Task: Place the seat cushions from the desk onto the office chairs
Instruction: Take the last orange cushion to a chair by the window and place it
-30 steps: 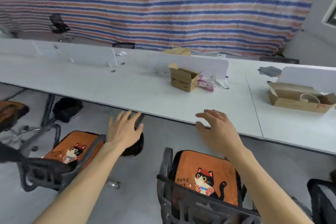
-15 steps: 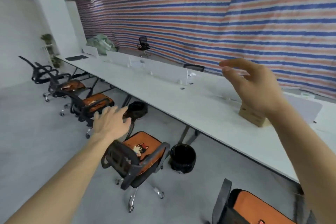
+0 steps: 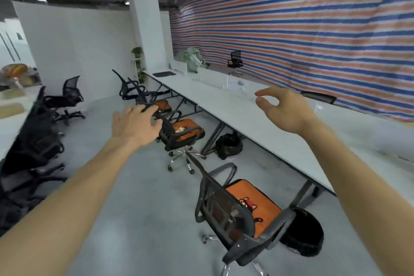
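The red, white and blue striped tarpaulin wall (image 3: 313,36) now runs off to the right, since the view has swung further left than half a second ago, bringing in a white square pillar (image 3: 143,18) and a cluster of bare black mesh chairs (image 3: 65,98) on the left. The long white desk (image 3: 246,119) stretches away diagonally; the cardboard box seen on it earlier is out of frame.

Along its near side stand black mesh office chairs. The nearest office chair (image 3: 221,208) sits lower right and carries an orange square cat-print seat cushion (image 3: 262,204) flat on its seat. The second office chair (image 3: 170,134), further off, holds a matching cushion (image 3: 190,129), and a third orange cushion (image 3: 163,105) shows on a seat beyond it. A black waste bin (image 3: 228,145) stands under the desk, and another bin (image 3: 307,237) is beside the nearest chair.

The left hand (image 3: 134,125) is raised with its fingers spread and holds nothing. The right hand (image 3: 284,110) hangs over the desk with its fingers loosely curled and the thumb near the forefinger, also empty.
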Demonstrator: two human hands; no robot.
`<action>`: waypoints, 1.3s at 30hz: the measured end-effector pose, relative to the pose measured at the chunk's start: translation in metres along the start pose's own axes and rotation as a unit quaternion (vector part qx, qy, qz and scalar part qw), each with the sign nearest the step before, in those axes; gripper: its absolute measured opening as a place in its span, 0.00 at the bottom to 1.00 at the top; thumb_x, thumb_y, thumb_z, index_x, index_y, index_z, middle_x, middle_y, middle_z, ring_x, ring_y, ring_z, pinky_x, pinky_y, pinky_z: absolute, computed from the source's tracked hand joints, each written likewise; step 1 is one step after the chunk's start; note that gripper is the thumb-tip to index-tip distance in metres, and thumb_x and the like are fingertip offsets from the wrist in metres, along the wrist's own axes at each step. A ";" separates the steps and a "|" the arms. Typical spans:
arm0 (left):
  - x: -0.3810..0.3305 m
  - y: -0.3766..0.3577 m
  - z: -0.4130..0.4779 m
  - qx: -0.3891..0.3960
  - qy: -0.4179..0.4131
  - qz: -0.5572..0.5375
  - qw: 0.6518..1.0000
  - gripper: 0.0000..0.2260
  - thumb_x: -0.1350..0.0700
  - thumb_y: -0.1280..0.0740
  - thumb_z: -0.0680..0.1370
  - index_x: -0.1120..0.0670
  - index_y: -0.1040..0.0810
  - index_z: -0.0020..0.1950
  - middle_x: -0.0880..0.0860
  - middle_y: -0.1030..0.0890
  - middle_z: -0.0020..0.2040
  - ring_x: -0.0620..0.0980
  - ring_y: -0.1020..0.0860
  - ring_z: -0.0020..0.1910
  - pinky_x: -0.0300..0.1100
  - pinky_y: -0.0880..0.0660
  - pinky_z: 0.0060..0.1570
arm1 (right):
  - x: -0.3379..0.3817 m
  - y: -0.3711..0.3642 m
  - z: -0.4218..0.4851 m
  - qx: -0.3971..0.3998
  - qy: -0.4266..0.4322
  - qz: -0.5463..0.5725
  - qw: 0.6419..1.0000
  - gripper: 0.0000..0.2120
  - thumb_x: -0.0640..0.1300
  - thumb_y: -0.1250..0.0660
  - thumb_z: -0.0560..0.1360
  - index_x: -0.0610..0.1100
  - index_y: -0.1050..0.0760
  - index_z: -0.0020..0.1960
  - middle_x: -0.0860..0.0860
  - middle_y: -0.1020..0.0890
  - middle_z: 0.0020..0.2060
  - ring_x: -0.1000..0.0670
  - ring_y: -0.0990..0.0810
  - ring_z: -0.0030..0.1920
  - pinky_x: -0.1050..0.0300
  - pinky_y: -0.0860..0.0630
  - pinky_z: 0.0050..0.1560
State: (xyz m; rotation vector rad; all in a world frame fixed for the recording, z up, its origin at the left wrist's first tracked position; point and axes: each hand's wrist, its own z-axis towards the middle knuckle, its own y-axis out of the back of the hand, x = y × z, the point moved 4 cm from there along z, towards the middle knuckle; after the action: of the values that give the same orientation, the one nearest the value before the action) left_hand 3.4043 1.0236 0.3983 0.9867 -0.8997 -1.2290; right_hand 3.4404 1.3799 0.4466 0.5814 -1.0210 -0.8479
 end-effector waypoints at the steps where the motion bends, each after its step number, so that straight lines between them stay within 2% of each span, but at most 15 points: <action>1: 0.016 -0.003 0.019 -0.003 0.007 -0.002 1.000 0.24 0.38 0.48 0.81 0.40 0.39 0.77 0.50 0.34 0.77 0.55 0.39 0.76 0.59 0.42 0.71 | 0.011 -0.019 0.020 0.003 0.004 0.001 1.000 0.16 0.57 0.41 0.81 0.57 0.24 0.66 0.53 0.22 0.67 0.46 0.25 0.65 0.53 0.30 0.62; 3: 0.038 -0.014 0.050 -0.005 0.010 -0.003 1.000 0.24 0.38 0.48 0.81 0.39 0.39 0.77 0.50 0.34 0.77 0.55 0.39 0.76 0.60 0.43 0.71 | 0.026 -0.053 0.054 0.009 0.011 0.002 1.000 0.17 0.57 0.41 0.81 0.57 0.25 0.67 0.53 0.22 0.67 0.46 0.25 0.65 0.52 0.30 0.62; 7: 0.070 -0.052 0.114 0.004 0.009 -0.016 1.000 0.24 0.38 0.48 0.81 0.38 0.40 0.77 0.50 0.33 0.76 0.56 0.38 0.75 0.59 0.41 0.72 | 0.038 -0.131 0.123 0.037 0.014 0.011 0.999 0.17 0.57 0.41 0.81 0.57 0.25 0.68 0.51 0.20 0.64 0.46 0.23 0.61 0.56 0.31 0.56; 12: 0.099 -0.105 0.216 0.011 0.010 -0.029 0.999 0.25 0.38 0.47 0.80 0.39 0.40 0.77 0.50 0.34 0.77 0.55 0.39 0.76 0.60 0.41 0.72 | 0.036 -0.232 0.231 0.073 0.017 0.030 0.997 0.18 0.57 0.43 0.82 0.57 0.26 0.68 0.50 0.22 0.66 0.45 0.25 0.65 0.54 0.31 0.60; 14: 0.110 -0.119 0.253 0.025 0.015 -0.032 0.999 0.25 0.38 0.47 0.80 0.39 0.39 0.77 0.49 0.34 0.77 0.54 0.39 0.76 0.60 0.41 0.72 | 0.035 -0.262 0.270 0.089 0.018 0.033 0.995 0.17 0.57 0.43 0.82 0.57 0.25 0.68 0.49 0.22 0.66 0.44 0.25 0.64 0.52 0.30 0.60; 16: 0.131 -0.131 0.312 0.029 0.033 -0.029 0.999 0.25 0.38 0.47 0.80 0.39 0.39 0.78 0.49 0.34 0.77 0.54 0.39 0.76 0.60 0.41 0.72 | 0.039 -0.298 0.331 0.098 0.014 0.043 0.994 0.17 0.56 0.42 0.82 0.57 0.25 0.67 0.49 0.22 0.65 0.44 0.24 0.62 0.53 0.30 0.58; 21: 0.173 -0.142 0.394 0.003 0.054 -0.028 0.998 0.24 0.39 0.46 0.81 0.40 0.38 0.77 0.49 0.35 0.77 0.54 0.39 0.76 0.58 0.42 0.73 | 0.053 -0.356 0.421 0.113 0.024 0.050 0.992 0.18 0.56 0.42 0.82 0.55 0.25 0.69 0.51 0.22 0.67 0.45 0.26 0.67 0.56 0.32 0.60; 26: 0.227 -0.198 0.492 0.017 0.090 -0.041 0.995 0.24 0.39 0.46 0.80 0.39 0.37 0.77 0.49 0.35 0.77 0.55 0.39 0.76 0.57 0.41 0.73 | 0.074 -0.441 0.522 0.138 0.034 0.044 0.989 0.18 0.56 0.42 0.82 0.56 0.25 0.69 0.51 0.22 0.66 0.46 0.25 0.65 0.61 0.34 0.55; 28: 0.243 -0.221 0.528 0.025 0.086 -0.038 0.995 0.24 0.39 0.45 0.80 0.39 0.37 0.77 0.49 0.34 0.77 0.55 0.39 0.76 0.57 0.41 0.72 | 0.081 -0.470 0.553 0.144 0.036 0.041 0.988 0.18 0.56 0.43 0.82 0.57 0.25 0.69 0.50 0.21 0.65 0.47 0.23 0.62 0.61 0.34 0.53; 31: 0.274 -0.247 0.604 0.015 0.065 -0.047 0.997 0.24 0.39 0.45 0.80 0.40 0.38 0.77 0.49 0.35 0.77 0.55 0.39 0.76 0.58 0.41 0.73 | 0.096 -0.518 0.616 0.128 0.033 0.036 0.991 0.17 0.57 0.42 0.82 0.57 0.25 0.68 0.49 0.20 0.64 0.45 0.22 0.59 0.57 0.31 0.52; 36: 0.326 -0.259 0.729 -0.007 0.019 -0.055 0.998 0.24 0.41 0.45 0.81 0.39 0.39 0.77 0.49 0.36 0.78 0.55 0.41 0.76 0.59 0.43 0.74 | 0.136 -0.575 0.727 0.097 0.016 0.025 0.995 0.18 0.59 0.43 0.81 0.58 0.25 0.68 0.52 0.23 0.68 0.46 0.26 0.66 0.52 0.29 0.60; 39: 0.353 -0.271 0.795 -0.010 0.015 -0.067 0.998 0.24 0.41 0.44 0.80 0.40 0.39 0.77 0.49 0.35 0.77 0.56 0.39 0.76 0.59 0.41 0.72 | 0.153 -0.599 0.779 0.075 0.012 0.028 0.997 0.18 0.59 0.42 0.81 0.59 0.25 0.67 0.52 0.24 0.68 0.46 0.26 0.66 0.52 0.29 0.61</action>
State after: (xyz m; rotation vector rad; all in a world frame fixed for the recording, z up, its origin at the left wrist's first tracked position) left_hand 2.6156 0.5678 0.4119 1.0605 -0.8075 -1.3293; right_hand 2.5760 0.8907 0.3952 0.6862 -1.0805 -0.7164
